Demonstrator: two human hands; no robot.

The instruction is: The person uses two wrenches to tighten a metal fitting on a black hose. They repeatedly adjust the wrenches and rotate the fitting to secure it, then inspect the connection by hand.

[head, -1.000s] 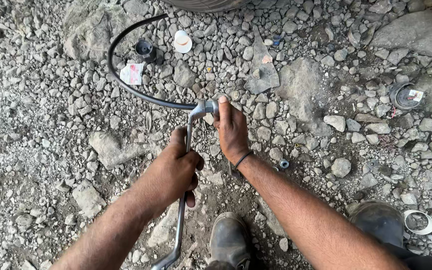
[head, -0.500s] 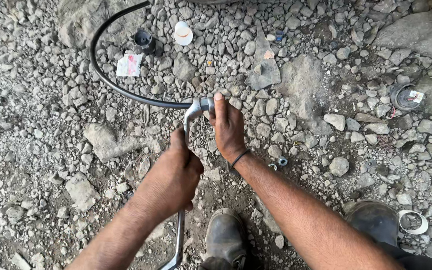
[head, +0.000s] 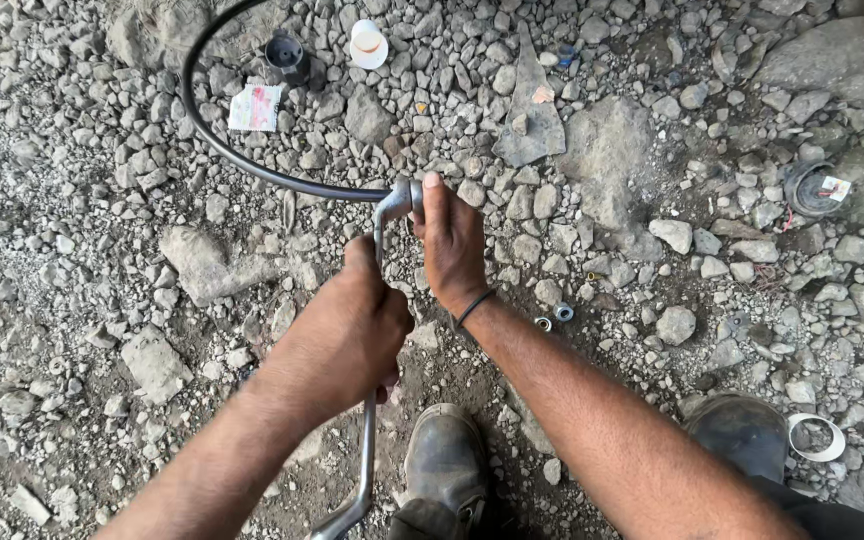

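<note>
Your left hand point(head: 347, 330) is clenched around the metal tube point(head: 376, 300), whose long axis runs from your boot point(head: 444, 465) up to the fitting point(head: 404, 198). Your right hand point(head: 452, 250), nearer, pinches that fitting, where the black hose point(head: 222, 150) curves away left over the gravel point(head: 102, 300).

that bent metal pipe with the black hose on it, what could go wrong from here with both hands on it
1. The left hand grips the bent silver metal pipe mid-length while the right hand clamps the joint where the black rubber hose meets it; a slip could pinch fingers there.
2. The loose grey gravel under the worn dark boot may shift, costing footing.
3. The small metal rings lying in the stones could easily get lost.
</note>
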